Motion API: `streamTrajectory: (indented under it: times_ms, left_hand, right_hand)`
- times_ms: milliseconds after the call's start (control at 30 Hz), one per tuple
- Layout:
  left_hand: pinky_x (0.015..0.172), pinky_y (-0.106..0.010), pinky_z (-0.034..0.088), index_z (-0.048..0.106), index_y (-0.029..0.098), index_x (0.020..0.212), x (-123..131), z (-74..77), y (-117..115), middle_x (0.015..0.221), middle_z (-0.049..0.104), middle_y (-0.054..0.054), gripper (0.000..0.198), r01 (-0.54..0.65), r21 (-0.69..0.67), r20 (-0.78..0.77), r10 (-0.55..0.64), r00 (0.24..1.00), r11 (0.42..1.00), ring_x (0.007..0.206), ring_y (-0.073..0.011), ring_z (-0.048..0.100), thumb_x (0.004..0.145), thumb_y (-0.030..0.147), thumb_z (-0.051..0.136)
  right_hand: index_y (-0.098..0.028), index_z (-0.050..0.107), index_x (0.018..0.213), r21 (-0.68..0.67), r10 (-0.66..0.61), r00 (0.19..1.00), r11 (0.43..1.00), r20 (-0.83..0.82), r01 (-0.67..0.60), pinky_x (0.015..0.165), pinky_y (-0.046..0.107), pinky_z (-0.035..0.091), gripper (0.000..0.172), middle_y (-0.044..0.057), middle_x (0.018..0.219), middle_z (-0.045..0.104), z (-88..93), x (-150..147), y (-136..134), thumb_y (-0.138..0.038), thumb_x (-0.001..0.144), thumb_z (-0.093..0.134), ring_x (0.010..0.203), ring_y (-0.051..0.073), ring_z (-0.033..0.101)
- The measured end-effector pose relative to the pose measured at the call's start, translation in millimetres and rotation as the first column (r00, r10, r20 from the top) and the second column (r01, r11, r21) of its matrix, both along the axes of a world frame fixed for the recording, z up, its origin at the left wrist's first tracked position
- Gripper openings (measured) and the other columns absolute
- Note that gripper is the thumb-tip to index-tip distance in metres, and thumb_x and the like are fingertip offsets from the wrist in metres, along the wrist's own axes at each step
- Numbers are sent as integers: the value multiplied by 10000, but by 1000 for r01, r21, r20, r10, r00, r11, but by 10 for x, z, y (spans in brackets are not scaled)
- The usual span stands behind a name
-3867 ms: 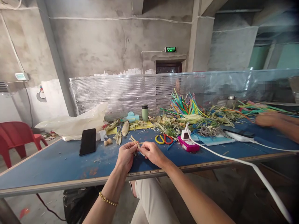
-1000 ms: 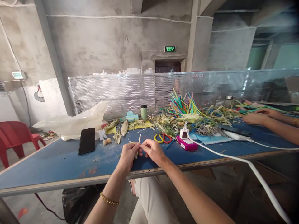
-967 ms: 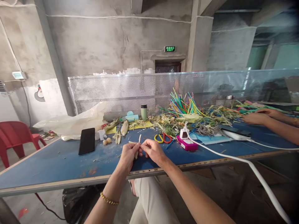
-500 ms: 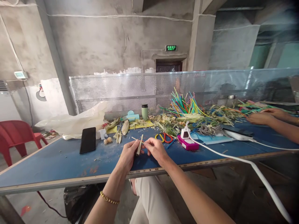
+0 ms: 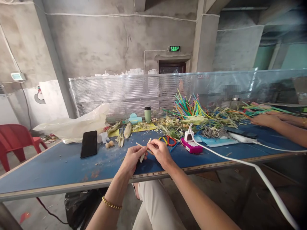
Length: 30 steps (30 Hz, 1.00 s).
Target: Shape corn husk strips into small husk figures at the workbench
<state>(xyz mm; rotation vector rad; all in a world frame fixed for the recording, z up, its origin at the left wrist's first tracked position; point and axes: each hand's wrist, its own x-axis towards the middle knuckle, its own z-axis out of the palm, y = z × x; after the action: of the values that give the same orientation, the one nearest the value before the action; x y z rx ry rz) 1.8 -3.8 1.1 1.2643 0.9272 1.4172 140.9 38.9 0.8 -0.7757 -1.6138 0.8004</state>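
Above the table's front part, my left hand (image 5: 132, 159) and my right hand (image 5: 160, 153) meet, both pinching narrow pale strips that look like corn husk (image 5: 142, 158). The strips cross between my fingertips. One end sticks up past the right fingers, one slants out over the left thumb, and one hangs below. Fingers hide the crossing itself. Just beyond my hands lie a tool with red and yellow handles (image 5: 171, 141), a small blue stick (image 5: 174, 147) and a piece of husk (image 5: 120, 139).
A black phone (image 5: 88, 144), round beige balls (image 5: 109, 144) and a plastic sheet (image 5: 76, 124) lie left. Behind are a green cup (image 5: 147, 115), husk scraps and coloured stems (image 5: 188, 107). A purple box (image 5: 191, 147) and white cable (image 5: 230, 159) lie right. Another person's hands (image 5: 266, 120) work far right.
My right fingers have moved in against the left ones, and the strips have tilted from nearly upright to a slant. The other person's hands have shifted slightly.
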Motion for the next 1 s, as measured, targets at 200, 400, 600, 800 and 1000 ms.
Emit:
streamTrajectory:
  times_ms: [200, 400, 600, 800, 1000]
  left_hand:
    - [514, -222, 343, 682, 119, 707, 11, -27, 29, 616, 637, -29, 389, -33, 28, 29, 33, 999, 999, 526, -101, 519, 590, 457, 836]
    - [510, -229, 346, 678, 119, 677, 22, -14, 11, 577, 632, -27, 364, -19, 26, 10, 19, 1000, 999, 514, -105, 512, 566, 421, 849]
    - [499, -228, 328, 674, 122, 679, 30, -11, 5, 568, 626, -20, 325, -4, 0, -9, 4, 1000, 1000, 497, -99, 490, 584, 391, 831]
    - [489, -236, 325, 673, 126, 658, 37, -1, 3, 570, 618, -24, 311, 15, -23, -11, -15, 1000, 1000, 489, -101, 473, 589, 391, 822]
    - [494, -245, 310, 650, 139, 558, 37, 14, -14, 569, 597, -28, 315, 23, 9, -59, -23, 998, 1000, 501, -101, 452, 606, 408, 807]
  right_hand:
    - [-194, 539, 658, 44, 2, 999, 999, 47, -4, 538, 244, 364, 231, -15, 610, 512, 21, 1, -35, -374, 790, 597, 568, 129, 450]
    - [-193, 533, 650, 27, 8, 999, 1000, 37, -9, 553, 241, 390, 215, -5, 632, 536, 6, 16, -20, -359, 769, 599, 596, 134, 471]
    - [-186, 520, 628, -20, 11, 1000, 1000, 16, -10, 525, 236, 341, 215, -21, 592, 490, 41, 32, -62, -340, 754, 603, 559, 115, 419]
    - [-189, 523, 630, -60, -2, 1000, 998, 6, 2, 523, 244, 337, 225, -29, 567, 493, 70, 39, -97, -363, 745, 606, 539, 118, 432]
    - [-188, 531, 637, -62, 8, 1000, 998, -8, -9, 547, 246, 372, 224, -24, 558, 518, 77, 41, -90, -361, 752, 614, 546, 126, 479]
